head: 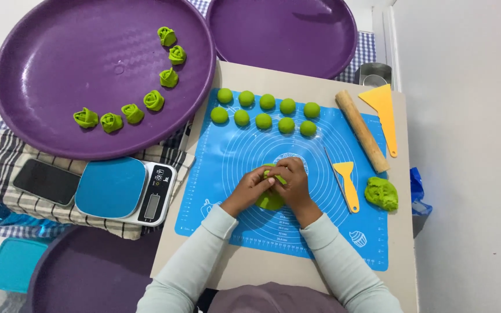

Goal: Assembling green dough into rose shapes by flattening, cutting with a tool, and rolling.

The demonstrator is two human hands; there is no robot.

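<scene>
Both hands meet at the middle of the blue mat [227, 150], and there's the flat green dough piece [271, 200] between them. The left hand [250, 188] curls its fingers closed over the near edge, while the right hand [294, 182] pinches the top edge, folding it inward, so the piece stays pressed on the mat for support. Ten green dough balls [265, 110] wait in two rows just beyond, within easy reach. Seven folded rosettes [146, 87] sit in an arc on the big purple tray [42, 69], spaced apart, likely so they don't stick. Rolling pin [362, 130], yellow scrapers [348, 182] and spare dough lump [381, 193] lie right of the hands.
</scene>
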